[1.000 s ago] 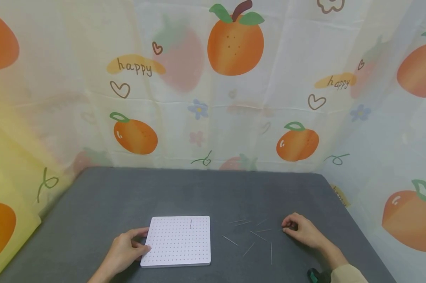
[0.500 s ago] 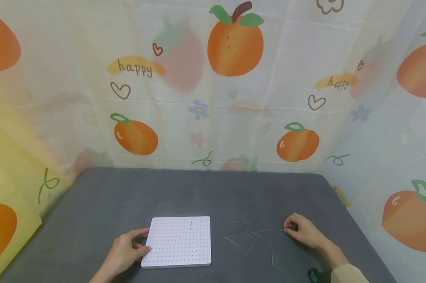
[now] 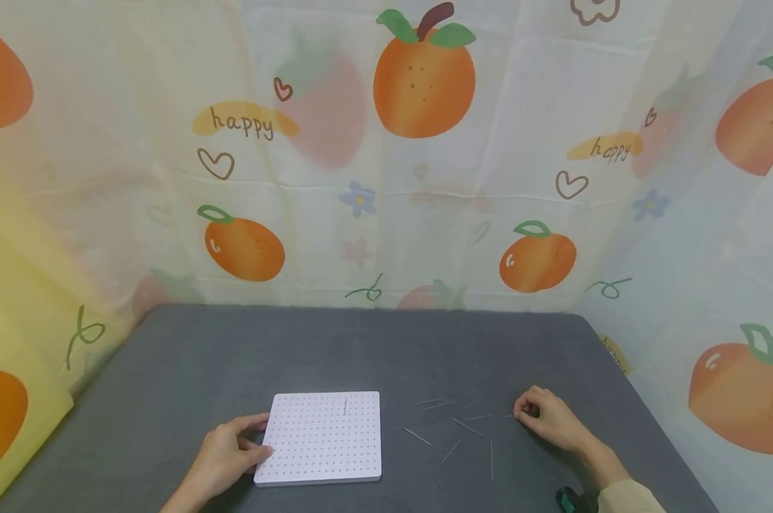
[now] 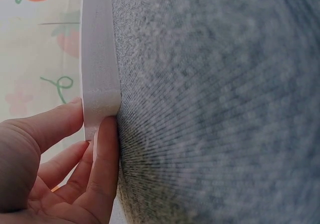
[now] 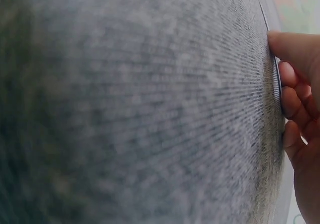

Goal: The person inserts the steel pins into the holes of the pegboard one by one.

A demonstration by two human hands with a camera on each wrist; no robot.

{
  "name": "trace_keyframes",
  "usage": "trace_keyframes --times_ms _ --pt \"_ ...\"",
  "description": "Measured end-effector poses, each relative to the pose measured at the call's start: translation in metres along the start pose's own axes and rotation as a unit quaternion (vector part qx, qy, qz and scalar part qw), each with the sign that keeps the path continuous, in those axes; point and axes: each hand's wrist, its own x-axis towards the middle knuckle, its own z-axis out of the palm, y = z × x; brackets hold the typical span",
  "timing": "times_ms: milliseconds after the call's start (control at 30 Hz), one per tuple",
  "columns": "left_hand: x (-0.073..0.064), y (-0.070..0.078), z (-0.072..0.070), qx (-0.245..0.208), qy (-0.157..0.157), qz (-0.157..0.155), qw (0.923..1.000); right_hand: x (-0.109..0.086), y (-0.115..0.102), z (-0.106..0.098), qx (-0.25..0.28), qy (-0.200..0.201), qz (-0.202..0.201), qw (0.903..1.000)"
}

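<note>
A white board [image 3: 322, 445] with a grid of small holes lies flat on the table. One thin needle [image 3: 345, 407] stands in it near the far edge. My left hand [image 3: 222, 452] grips the board's left side; in the left wrist view, thumb and fingers hold the board's edge [image 4: 100, 49]. At the right, my right hand [image 3: 553, 419] rests low on the table with curled fingers and pinches a thin needle [image 5: 264, 15], whose tip shows left of the fingertips in the head view. Several loose needles, one of them a needle [image 3: 418, 436] nearest the board, lie between board and right hand.
The grey table [image 3: 245, 349] carries everything. A patterned curtain [image 3: 424, 235] hangs along its far side and flanks. A dark and green object [image 3: 567, 499] sits by the right sleeve [image 3: 631, 496].
Both hands stay almost where they were. The whole head view shifts very slightly; board and loose needles keep their places.
</note>
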Motion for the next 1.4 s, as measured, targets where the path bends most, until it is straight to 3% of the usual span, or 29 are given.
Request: trace_keyframes --times_ms 400,733,1133,1400 --pt "0.001 -0.001 -0.001 -0.004 -0.001 0.003 1.0000 0.003 -0.003 -0.001 0.005 -0.008 0.030 0.9995" --pt "0.001 -0.001 -0.001 -0.006 -0.006 0.002 1.0000 0.007 -0.011 -0.002 0.020 0.001 0.085 0.9962" --pt "0.003 -0.003 0.001 0.005 -0.013 -0.005 0.9999 0.013 -0.036 -0.004 0.044 0.019 0.067 0.9966" --pt "0.002 -0.002 0.001 -0.004 -0.009 0.006 0.9999 0.014 -0.046 -0.003 0.076 0.024 0.046 0.9957"
